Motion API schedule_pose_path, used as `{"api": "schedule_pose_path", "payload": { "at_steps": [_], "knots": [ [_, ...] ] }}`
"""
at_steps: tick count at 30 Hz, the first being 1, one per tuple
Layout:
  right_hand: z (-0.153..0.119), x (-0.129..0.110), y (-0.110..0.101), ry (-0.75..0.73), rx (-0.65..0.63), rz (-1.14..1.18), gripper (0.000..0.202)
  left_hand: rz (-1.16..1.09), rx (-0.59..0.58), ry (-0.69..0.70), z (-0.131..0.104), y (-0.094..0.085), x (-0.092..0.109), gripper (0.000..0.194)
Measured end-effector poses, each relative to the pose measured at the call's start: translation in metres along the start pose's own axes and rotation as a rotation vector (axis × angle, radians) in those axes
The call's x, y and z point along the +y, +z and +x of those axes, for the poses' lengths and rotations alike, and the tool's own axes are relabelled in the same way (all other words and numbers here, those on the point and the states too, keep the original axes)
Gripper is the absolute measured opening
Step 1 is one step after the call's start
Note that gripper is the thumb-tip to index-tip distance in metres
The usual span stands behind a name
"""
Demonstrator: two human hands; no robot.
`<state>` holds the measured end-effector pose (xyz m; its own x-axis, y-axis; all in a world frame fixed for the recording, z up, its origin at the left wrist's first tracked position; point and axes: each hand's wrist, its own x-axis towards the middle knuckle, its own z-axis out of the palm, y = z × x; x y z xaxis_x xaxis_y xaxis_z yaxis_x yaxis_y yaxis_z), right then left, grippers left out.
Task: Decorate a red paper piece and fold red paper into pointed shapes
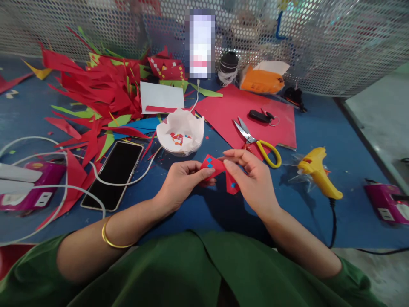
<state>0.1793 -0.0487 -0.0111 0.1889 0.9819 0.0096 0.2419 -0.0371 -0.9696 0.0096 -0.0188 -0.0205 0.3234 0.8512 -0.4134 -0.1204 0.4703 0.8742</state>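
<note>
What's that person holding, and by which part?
A bent, blue-patterned red paper piece: the left hand pinches its left part, the right hand holds it near the bend.

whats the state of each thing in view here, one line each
Red patterned paper, pinched by the left hand and right hand
Scissors, blades apart
Standing phone, screen lit, cable attached
Lying phone, screen dark
Bowl, paper-lined, holding coloured scraps
Glue gun, lying down; on or off unclear
</note>
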Motion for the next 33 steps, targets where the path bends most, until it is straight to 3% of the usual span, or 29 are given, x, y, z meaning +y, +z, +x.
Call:
{"api": "schedule_pose_path", "payload": {
  "at_steps": [4, 8, 17, 22, 27, 33],
  "knots": [
    [0.007, 0.005, -0.006, -0.12, 0.189, 0.112, 0.026, -0.051, 0.024, 0.05, -0.001, -0.004, 0.005, 0.025],
    [0.014, 0.015, -0.011, -0.158, 0.273, 0.198, 0.033, -0.097, 0.043, 0.124, -0.003, -0.005, 0.013, 0.028],
    [0.013, 0.002, -0.005, 0.035, 0.138, 0.405, 0.045, -0.116, 0.212, 0.242, -0.002, 0.006, 0.021, 0.038],
    [0.013, 0.002, -0.003, 0.056, 0.17, 0.405, 0.049, -0.111, 0.168, 0.221, 0.002, 0.013, 0.016, 0.037],
    [0.017, 0.007, -0.007, 0.033, 0.207, 0.373, 0.049, -0.139, 0.126, 0.245, 0.003, 0.017, 0.017, 0.05],
    [0.018, 0.008, -0.006, 0.04, 0.192, 0.358, 0.05, -0.058, 0.146, 0.279, 0.008, 0.016, 0.015, 0.035]
  ]
}}
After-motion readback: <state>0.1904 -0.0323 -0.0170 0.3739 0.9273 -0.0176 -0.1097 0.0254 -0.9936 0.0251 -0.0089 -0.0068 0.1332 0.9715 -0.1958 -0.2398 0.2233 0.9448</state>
